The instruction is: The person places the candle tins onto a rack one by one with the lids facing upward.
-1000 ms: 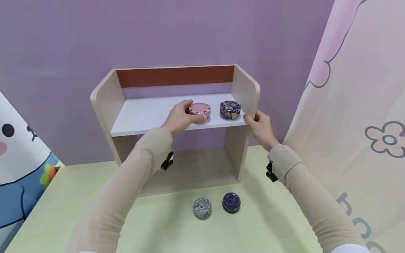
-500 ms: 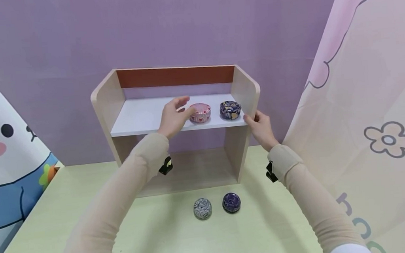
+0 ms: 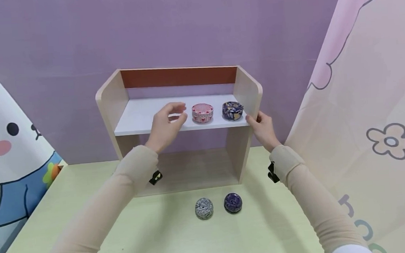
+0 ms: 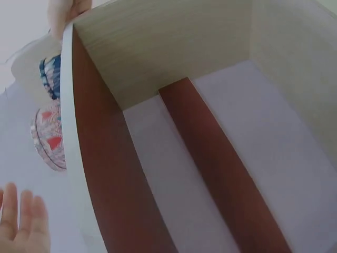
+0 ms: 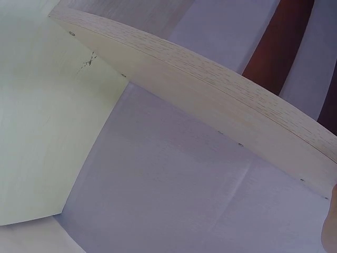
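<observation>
The left grip (image 3: 164,125), spread, is beside the pink tin (image 3: 202,113) near the front edge of the shelf (image 3: 143,119); the right grip (image 3: 264,130) pinches the right side panel (image 3: 248,89), beside the blue tin (image 3: 232,111) at the front right corner

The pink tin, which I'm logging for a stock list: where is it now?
In the head view, the pink tin stands on the white shelf, right of centre, between the left hand and the dark blue patterned tin, touching neither.
</observation>
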Demonstrator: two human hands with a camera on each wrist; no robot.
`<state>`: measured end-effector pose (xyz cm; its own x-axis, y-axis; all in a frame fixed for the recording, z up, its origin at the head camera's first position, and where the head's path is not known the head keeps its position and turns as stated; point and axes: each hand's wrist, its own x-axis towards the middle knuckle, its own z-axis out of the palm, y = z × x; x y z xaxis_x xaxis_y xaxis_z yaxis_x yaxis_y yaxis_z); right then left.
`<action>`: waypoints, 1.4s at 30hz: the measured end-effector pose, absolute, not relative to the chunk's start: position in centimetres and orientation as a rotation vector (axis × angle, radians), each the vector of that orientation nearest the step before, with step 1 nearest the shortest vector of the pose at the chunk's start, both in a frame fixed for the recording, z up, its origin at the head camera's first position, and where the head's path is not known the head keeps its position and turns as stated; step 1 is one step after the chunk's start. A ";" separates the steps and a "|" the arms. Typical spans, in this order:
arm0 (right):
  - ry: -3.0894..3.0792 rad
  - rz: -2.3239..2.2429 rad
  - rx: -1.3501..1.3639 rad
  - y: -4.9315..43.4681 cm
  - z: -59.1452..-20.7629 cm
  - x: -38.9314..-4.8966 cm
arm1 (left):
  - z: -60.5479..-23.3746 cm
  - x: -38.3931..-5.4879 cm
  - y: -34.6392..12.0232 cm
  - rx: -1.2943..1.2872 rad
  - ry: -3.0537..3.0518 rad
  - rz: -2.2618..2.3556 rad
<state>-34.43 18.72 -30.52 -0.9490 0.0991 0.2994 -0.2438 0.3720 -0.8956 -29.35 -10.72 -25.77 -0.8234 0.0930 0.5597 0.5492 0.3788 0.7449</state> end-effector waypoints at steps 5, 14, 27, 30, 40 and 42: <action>-2.338 1.591 0.134 18.8 -30.6 -34.6 | -27.0 -28.0 -11.0 -0.747 -2.319 -1.204; -2.332 1.608 0.143 18.7 -30.6 -34.5 | -29.2 -25.7 -10.7 -0.894 -2.495 -0.907; -2.334 1.629 0.138 18.7 -30.7 -34.6 | -33.6 -23.6 -10.4 -1.289 -2.543 -0.313; -2.331 1.631 0.130 18.8 -30.7 -34.6 | -34.7 -23.5 -9.9 -1.388 -2.388 -0.096; -2.322 1.623 0.126 18.8 -30.8 -34.7 | -39.7 -22.6 -8.2 -1.532 -2.032 0.615; -2.321 1.624 0.126 18.7 -30.9 -34.7 | -40.8 -22.4 -8.0 -1.531 -2.006 0.736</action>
